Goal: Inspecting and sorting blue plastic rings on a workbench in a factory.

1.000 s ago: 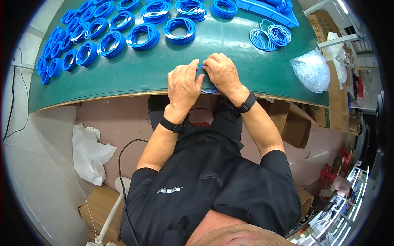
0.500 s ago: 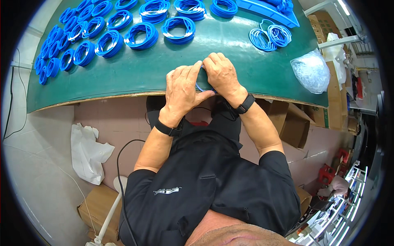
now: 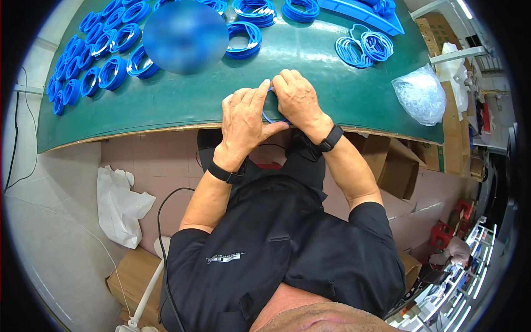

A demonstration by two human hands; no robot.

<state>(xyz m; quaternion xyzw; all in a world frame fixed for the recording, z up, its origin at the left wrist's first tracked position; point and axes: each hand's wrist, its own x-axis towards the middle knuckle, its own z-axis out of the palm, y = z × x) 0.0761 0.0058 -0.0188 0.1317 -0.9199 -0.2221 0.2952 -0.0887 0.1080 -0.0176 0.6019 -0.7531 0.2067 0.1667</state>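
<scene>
At the near edge of the green tabletop [image 3: 166, 102], my two hands are close together around a small loop of thin blue cable [image 3: 266, 117]. My left hand [image 3: 243, 117] curls its fingers along the loop's left side, its thumb stretched toward the other hand. My right hand [image 3: 297, 97] has its fingers bent down over the loop's right side. Most of the cable is hidden behind the hands. Beyond them lie coils of blue cable, the closest being one coil [image 3: 255, 41]. A blurred oval patch covers some of the other coils.
Many blue coils [image 3: 113, 73] stand in rows at the left. On the right are two loosely wound bundles [image 3: 377, 46], a blue tray [image 3: 365, 19] and a clear plastic bag [image 3: 423, 97]. An open cardboard box [image 3: 395, 171] sits below the table's edge.
Both hands have stayed almost in place on the cable loop, with only a slight shift. A blurred patch now hides part of the coils at the back.
</scene>
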